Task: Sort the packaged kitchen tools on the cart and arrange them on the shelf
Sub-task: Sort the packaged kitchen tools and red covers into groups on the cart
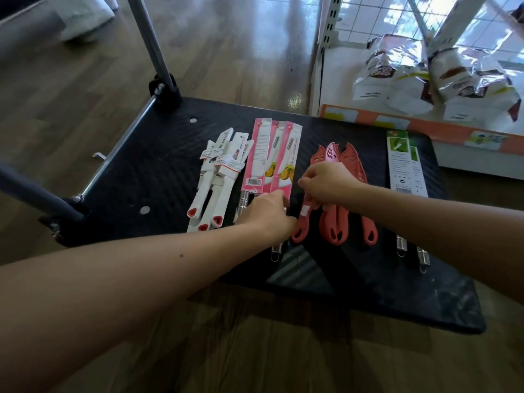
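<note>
red tool (300, 232): lengthwise, handle toward person
right hand (329, 182): pinches red tool
left hand (266, 214): on pink packs (272, 154), grip unclear

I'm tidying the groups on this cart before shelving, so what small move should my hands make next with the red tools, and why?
Probably swing the leftmost red tool straight beside the other two red tools. It slants, its handle end angled toward the pink packs, and your right hand pinches its middle, with your left hand close by.
</note>
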A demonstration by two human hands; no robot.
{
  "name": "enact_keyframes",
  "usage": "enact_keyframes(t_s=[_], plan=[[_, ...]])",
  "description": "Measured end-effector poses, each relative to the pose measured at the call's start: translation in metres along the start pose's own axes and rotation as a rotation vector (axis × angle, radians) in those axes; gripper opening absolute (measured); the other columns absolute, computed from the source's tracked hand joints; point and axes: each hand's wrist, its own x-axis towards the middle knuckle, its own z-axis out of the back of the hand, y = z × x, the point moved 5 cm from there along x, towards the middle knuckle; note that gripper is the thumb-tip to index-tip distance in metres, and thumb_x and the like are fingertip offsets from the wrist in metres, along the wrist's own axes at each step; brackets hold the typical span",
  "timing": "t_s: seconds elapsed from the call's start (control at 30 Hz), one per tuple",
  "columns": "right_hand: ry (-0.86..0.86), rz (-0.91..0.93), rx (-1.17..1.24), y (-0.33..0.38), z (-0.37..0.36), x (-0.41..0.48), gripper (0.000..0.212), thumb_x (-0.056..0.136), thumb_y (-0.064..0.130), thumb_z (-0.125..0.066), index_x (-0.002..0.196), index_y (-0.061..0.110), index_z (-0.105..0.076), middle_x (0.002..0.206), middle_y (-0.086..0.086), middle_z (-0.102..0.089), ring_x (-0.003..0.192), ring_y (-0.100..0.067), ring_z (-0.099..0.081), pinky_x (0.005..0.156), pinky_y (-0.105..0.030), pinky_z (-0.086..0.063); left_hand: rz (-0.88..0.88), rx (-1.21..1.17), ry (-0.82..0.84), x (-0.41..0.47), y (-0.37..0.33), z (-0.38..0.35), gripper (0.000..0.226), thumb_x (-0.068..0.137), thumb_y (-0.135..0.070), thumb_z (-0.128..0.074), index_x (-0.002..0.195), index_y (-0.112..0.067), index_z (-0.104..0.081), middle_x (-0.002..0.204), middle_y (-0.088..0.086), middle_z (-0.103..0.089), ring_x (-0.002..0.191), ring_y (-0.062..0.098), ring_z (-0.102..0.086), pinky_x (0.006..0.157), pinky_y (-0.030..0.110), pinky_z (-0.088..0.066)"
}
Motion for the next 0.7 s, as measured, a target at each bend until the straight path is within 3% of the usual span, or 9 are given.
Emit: enact_keyframes(t_s=[0.27, 0.43, 0.57, 0.7], plan=[[-0.287, -0.084, -0.071, -0.07, 0.066, -0.026, 0.027, 0.089, 0.023, -0.05, 0.089, 0.004, -0.069, 0.085, -0.015, -0.07, 0.081, -0.029, -0.066, 0.08, -0.043, -0.054, -0.185, 0.02, -0.053, 0.011, -0.049, -0.013, 0.029, 0.086, -0.023, -0.056, 0.115, -0.018, -0.056, 0.115, 0.003, -0.058, 0.105, 0.02, -0.056, 0.089, 0.038, -0.049], [-0.336, -0.187, -0.065, -0.119, 0.097, -0.042, 0.028, 0.089, 0.027, -0.052, 0.083, 0.005, -0.069, 0.082, -0.015, -0.071, 0.077, -0.029, -0.068, 0.078, -0.043, -0.056, -0.218, 0.009, -0.03, 0.015, -0.083, -0.032, 0.027, 0.086, -0.024, -0.055, 0.112, -0.018, -0.058, 0.114, 0.003, -0.061, 0.104, 0.022, -0.058, 0.09, 0.038, -0.05], [-0.281, -0.261, -0.15, -0.151, 0.105, -0.05, 0.033, 0.089, 0.035, -0.054, 0.083, 0.005, -0.068, 0.082, -0.011, -0.069, 0.077, -0.026, -0.066, 0.076, -0.041, -0.057, -0.241, 0.055, 0.016, 0.019, -0.107, -0.057, 0.026, 0.084, -0.026, -0.056, 0.105, -0.012, -0.063, 0.108, 0.007, -0.066, 0.102, 0.027, -0.061, 0.09, 0.039, -0.05], [-0.195, -0.287, -0.22, -0.168, 0.101, -0.053, 0.036, 0.089, 0.044, -0.055, 0.078, 0.01, -0.063, 0.07, -0.002, -0.061, 0.064, -0.018, -0.063, 0.065, -0.032, -0.054, -0.271, 0.135, 0.118, 0.022, -0.126, -0.083, 0.029, 0.085, -0.03, -0.055, 0.1, -0.007, -0.066, 0.103, 0.012, -0.068, 0.099, 0.028, -0.062, 0.086, 0.037, -0.052]])
